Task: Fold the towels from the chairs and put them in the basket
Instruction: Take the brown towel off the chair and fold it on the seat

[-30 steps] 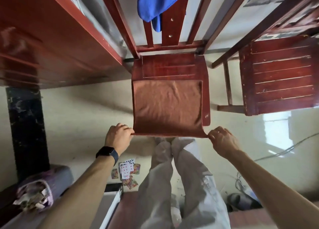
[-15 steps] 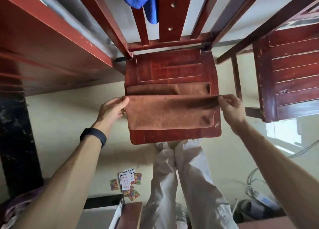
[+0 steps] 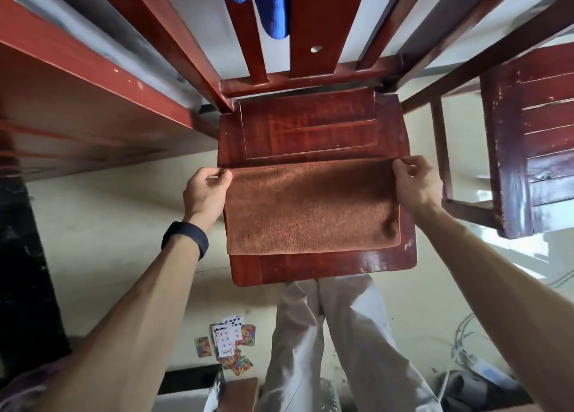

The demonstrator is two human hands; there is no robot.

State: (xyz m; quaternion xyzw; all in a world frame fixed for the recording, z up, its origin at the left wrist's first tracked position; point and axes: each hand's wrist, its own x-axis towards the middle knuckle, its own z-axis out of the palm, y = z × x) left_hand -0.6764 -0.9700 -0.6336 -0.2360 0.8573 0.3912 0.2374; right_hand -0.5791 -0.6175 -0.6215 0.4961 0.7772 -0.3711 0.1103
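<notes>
Brown towel (image 3: 310, 212) doubled on chair seat (image 3: 310, 131) — left hand (image 3: 206, 191), right hand (image 3: 416, 184) pinch far corners; soft, light, limp — likely best held at corners

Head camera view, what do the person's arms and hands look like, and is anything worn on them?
Both forearms are bare, with no sleeves in view. The left hand and right hand are ungloved, and no rings show. The only thing worn is a dark, smooth wristband, like a fitness tracker, on the left wrist. The right wrist is bare.
</notes>
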